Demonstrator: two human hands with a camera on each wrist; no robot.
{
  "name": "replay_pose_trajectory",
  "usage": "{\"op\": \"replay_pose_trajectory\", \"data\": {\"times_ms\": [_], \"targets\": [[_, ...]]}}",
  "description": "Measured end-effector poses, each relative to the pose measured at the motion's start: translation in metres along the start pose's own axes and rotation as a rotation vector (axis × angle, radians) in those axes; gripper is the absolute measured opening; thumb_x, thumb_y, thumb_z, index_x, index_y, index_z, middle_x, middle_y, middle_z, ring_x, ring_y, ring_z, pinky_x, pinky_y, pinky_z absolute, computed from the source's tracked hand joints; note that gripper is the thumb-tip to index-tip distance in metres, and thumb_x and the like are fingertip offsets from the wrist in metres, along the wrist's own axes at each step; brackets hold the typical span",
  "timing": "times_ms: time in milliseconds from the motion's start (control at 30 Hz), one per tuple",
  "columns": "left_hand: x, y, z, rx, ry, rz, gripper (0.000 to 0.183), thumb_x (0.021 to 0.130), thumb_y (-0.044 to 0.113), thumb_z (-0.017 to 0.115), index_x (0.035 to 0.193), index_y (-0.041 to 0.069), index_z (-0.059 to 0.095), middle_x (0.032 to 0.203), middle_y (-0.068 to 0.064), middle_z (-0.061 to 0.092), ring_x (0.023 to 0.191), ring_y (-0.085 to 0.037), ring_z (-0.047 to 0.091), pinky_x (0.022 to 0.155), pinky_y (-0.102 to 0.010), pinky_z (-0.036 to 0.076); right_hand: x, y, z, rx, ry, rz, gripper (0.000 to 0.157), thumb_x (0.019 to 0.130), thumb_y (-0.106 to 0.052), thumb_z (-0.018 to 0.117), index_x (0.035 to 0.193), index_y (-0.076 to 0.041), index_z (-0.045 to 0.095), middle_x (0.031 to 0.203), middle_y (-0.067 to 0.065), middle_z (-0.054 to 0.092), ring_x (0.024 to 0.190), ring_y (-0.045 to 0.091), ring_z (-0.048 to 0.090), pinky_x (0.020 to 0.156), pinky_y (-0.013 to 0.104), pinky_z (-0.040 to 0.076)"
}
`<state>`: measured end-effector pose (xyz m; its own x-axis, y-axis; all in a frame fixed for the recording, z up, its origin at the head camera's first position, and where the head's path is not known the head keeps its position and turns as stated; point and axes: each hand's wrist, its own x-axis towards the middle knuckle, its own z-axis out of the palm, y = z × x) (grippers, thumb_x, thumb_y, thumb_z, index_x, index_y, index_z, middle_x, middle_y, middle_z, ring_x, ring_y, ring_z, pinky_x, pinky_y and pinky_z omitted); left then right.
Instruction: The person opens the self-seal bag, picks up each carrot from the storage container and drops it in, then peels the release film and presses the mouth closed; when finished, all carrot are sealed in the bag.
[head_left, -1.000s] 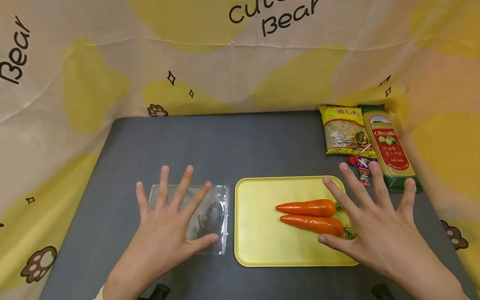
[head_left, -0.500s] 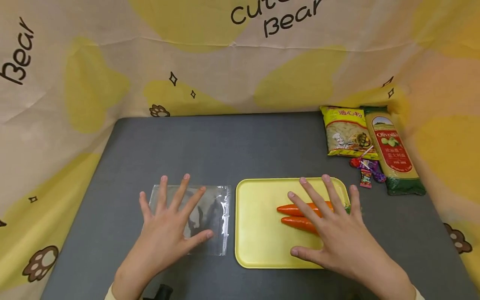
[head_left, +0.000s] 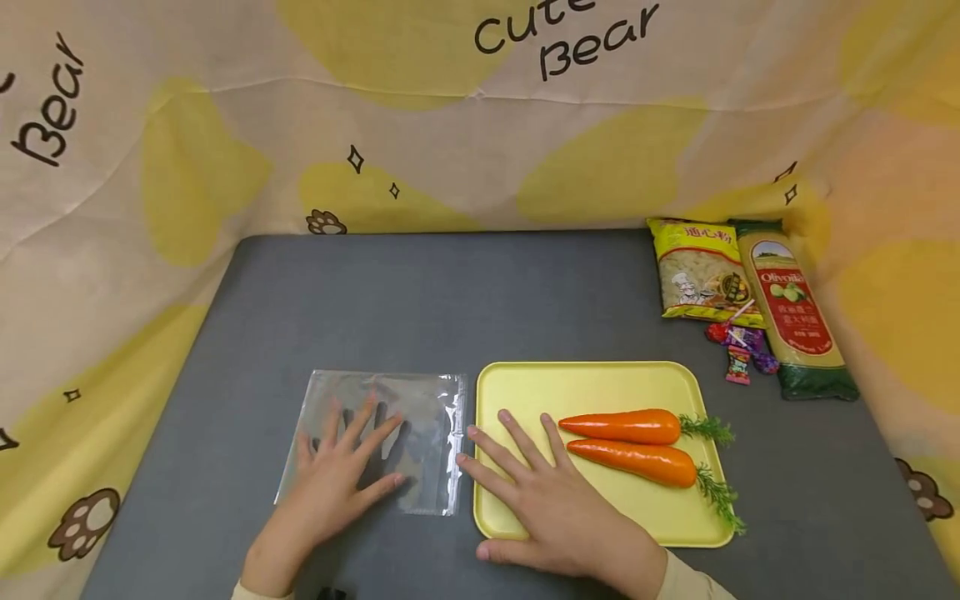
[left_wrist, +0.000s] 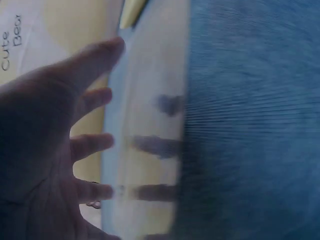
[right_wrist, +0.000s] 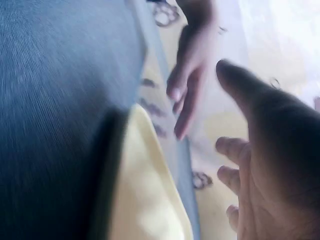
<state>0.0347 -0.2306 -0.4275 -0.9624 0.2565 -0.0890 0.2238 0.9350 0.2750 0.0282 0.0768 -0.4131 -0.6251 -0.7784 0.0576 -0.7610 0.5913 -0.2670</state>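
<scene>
A clear plastic zip bag (head_left: 431, 450) lies flat on the grey table, left of a yellow tray (head_left: 600, 383). Over the bag my left hand (head_left: 330, 479) spreads its fingers, holding nothing. In the left wrist view the fingertips stand a little above the bag (left_wrist: 150, 120), which mirrors them. My right hand (head_left: 551, 508), also with fingers spread and nothing held, hovers over the tray's left part, its fingertips reaching toward the bag's zip edge. Two orange carrots (head_left: 622, 426) with green tops lie side by side on the tray's right half, uncovered.
At the back right lie a yellow bag of pasta (head_left: 701, 275) and a long spaghetti pack (head_left: 795, 308). Several wrapped candies and a lollipop (head_left: 717, 332) sit just in front of them. A printed cloth (head_left: 420, 125) hangs behind the table and along its sides.
My right hand has swept left from the carrots to the tray's left side, uncovering them. My left hand has come lower and nearer over the bag. The view has shifted slightly.
</scene>
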Motion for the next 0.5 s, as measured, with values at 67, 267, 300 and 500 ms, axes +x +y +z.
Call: {"op": "replay_pose_trajectory", "data": {"times_ms": [67,267,300,500], "targets": [[-0.001,-0.002,0.007,0.000,-0.011,-0.015,0.070,0.081,0.061,0.061,0.143,0.038,0.037,0.155,-0.004,0.021,0.136,-0.050,0.011,0.085,-0.083,0.016,0.007,-0.004,0.008,-0.002,-0.030,-0.025,0.081,0.083,-0.073,0.042,0.149,-0.031,0.024,0.158,-0.004,0.008,0.143,0.033,-0.003,0.104,0.068,-0.001],[-0.001,-0.001,0.015,0.001,-0.003,-0.038,0.070,0.080,0.057,0.066,0.142,0.039,0.039,0.155,-0.001,0.022,0.137,-0.048,0.012,0.087,-0.082,0.014,0.019,-0.010,0.021,-0.057,-0.057,-0.065,0.072,0.088,-0.068,0.041,0.145,-0.025,0.038,0.155,-0.005,0.019,0.143,0.034,0.001,0.105,0.067,-0.002],[-0.001,-0.001,0.014,0.003,0.002,-0.037,0.070,0.080,0.056,0.066,0.142,0.039,0.039,0.155,-0.001,0.022,0.137,-0.048,0.013,0.087,-0.082,0.015,0.020,-0.010,0.022,-0.063,-0.064,-0.067,0.071,0.088,-0.068,0.041,0.144,-0.024,0.039,0.155,-0.005,0.020,0.143,0.033,0.002,0.105,0.067,-0.002],[-0.001,-0.001,0.012,0.007,0.013,-0.041,0.065,0.081,0.051,0.067,0.140,0.039,0.042,0.154,-0.001,0.024,0.137,-0.048,0.015,0.086,-0.082,0.017,0.023,-0.011,0.024,-0.082,-0.108,-0.067,0.070,0.090,-0.066,0.039,0.143,-0.021,0.041,0.153,-0.003,0.027,0.143,0.032,0.004,0.105,0.066,-0.002]]}}
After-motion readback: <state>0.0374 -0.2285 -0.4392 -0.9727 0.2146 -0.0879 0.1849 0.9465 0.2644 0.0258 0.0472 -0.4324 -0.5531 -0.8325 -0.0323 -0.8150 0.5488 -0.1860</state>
